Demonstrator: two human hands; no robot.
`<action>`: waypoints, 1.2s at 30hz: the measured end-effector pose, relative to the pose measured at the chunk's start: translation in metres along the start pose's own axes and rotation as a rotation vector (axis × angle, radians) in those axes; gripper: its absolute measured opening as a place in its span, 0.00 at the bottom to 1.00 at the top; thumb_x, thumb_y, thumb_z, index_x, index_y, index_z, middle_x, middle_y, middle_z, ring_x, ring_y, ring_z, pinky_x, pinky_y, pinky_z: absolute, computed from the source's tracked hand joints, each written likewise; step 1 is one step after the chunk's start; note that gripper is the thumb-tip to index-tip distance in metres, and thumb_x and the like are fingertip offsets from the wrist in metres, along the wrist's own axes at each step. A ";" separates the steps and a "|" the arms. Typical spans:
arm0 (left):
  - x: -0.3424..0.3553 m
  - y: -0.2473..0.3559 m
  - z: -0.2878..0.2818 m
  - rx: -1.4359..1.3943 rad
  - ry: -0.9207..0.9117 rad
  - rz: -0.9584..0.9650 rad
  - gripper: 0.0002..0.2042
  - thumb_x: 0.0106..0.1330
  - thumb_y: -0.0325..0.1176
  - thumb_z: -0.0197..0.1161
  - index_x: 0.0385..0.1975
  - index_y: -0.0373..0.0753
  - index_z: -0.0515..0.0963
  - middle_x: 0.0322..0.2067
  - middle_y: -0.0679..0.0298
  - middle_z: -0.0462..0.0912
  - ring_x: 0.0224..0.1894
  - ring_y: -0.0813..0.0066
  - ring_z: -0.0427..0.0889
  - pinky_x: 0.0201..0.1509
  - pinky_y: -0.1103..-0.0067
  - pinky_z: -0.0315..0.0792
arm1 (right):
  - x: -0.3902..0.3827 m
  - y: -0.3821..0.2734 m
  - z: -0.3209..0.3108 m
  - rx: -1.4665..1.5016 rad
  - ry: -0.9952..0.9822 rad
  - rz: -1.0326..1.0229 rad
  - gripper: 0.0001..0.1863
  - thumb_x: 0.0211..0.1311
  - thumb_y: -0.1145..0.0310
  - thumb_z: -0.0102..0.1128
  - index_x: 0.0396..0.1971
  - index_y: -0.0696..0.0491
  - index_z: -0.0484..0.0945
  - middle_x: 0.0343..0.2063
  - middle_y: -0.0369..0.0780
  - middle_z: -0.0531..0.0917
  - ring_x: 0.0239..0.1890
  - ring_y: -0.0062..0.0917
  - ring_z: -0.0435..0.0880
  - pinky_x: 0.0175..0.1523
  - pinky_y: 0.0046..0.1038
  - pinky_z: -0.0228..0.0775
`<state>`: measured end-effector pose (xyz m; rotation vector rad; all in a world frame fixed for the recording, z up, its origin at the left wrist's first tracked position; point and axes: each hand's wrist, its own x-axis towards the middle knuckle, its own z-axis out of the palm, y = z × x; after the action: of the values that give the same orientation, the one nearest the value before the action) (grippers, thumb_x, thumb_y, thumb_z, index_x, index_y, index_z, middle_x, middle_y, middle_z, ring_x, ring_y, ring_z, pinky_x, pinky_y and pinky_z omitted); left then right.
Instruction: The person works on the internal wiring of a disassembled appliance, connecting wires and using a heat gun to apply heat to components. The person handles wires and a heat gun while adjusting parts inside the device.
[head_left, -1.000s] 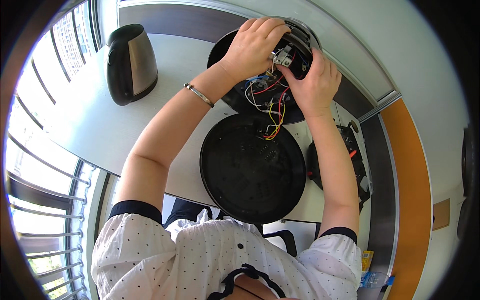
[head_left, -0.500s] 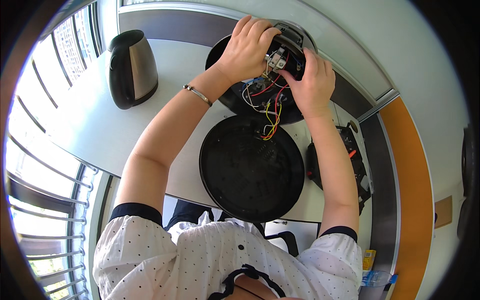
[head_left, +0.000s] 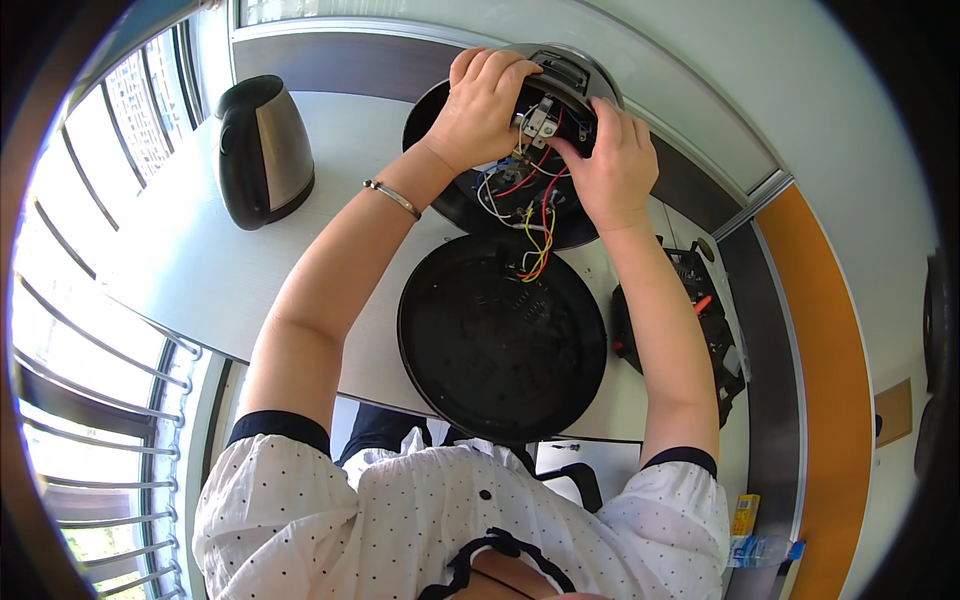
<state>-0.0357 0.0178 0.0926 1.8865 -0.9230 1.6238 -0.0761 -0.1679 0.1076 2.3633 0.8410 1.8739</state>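
Note:
My left hand [head_left: 475,120] and my right hand [head_left: 615,170] grip opposite sides of a curved black housing piece [head_left: 565,88] of an opened round appliance. Between them is a small metal part [head_left: 541,122]; the right thumb reaches close to it, and I cannot tell whether it touches. Behind and below the hands lies the appliance's dark round body [head_left: 425,115], partly hidden by them. Red, white and yellow wires [head_left: 546,238] run from it to a round black shell [head_left: 500,350], which lies open side up nearer me.
A black and steel kettle [head_left: 265,150] stands at the left of the white table [head_left: 350,180]. Beyond my right forearm sits a black tool case [head_left: 705,300] with an orange-handled tool. A clear bottle [head_left: 762,552] and a yellow box [head_left: 745,515] are at the lower right.
Both hands keep their hold on the housing piece. The whole view has shifted slightly, and hands and housing now appear a little lower and farther left.

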 end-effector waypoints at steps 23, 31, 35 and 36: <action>0.000 0.002 -0.006 0.028 0.000 0.003 0.38 0.30 0.34 0.76 0.49 0.40 0.69 0.46 0.60 0.72 0.53 0.58 0.69 0.61 0.64 0.57 | 0.028 -0.001 -0.027 0.130 -0.153 0.057 0.45 0.33 0.55 0.77 0.56 0.50 0.68 0.56 0.44 0.70 0.60 0.40 0.67 0.60 0.42 0.59; 0.000 0.003 -0.004 0.023 0.023 0.007 0.33 0.36 0.31 0.70 0.49 0.38 0.69 0.45 0.59 0.72 0.52 0.57 0.69 0.61 0.64 0.58 | 0.050 -0.016 -0.014 -0.139 -0.323 -0.098 0.52 0.34 0.55 0.77 0.65 0.34 0.58 0.64 0.44 0.61 0.63 0.45 0.63 0.58 0.49 0.63; -0.003 -0.002 0.003 0.017 0.039 0.025 0.32 0.35 0.27 0.66 0.49 0.37 0.70 0.45 0.59 0.72 0.52 0.57 0.69 0.61 0.64 0.58 | 0.041 -0.009 0.002 -0.040 -0.347 -0.148 0.51 0.36 0.55 0.76 0.64 0.41 0.59 0.63 0.46 0.63 0.62 0.45 0.65 0.58 0.48 0.64; -0.002 -0.002 0.003 0.016 0.039 0.030 0.32 0.35 0.27 0.65 0.49 0.37 0.70 0.45 0.59 0.72 0.52 0.57 0.69 0.61 0.64 0.59 | 0.039 -0.007 0.006 -0.021 -0.333 -0.140 0.50 0.36 0.56 0.76 0.64 0.43 0.59 0.62 0.47 0.64 0.62 0.46 0.65 0.57 0.48 0.64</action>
<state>-0.0318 0.0173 0.0897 1.8529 -0.9284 1.6845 -0.0683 -0.1440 0.1387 2.4332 0.9166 1.3785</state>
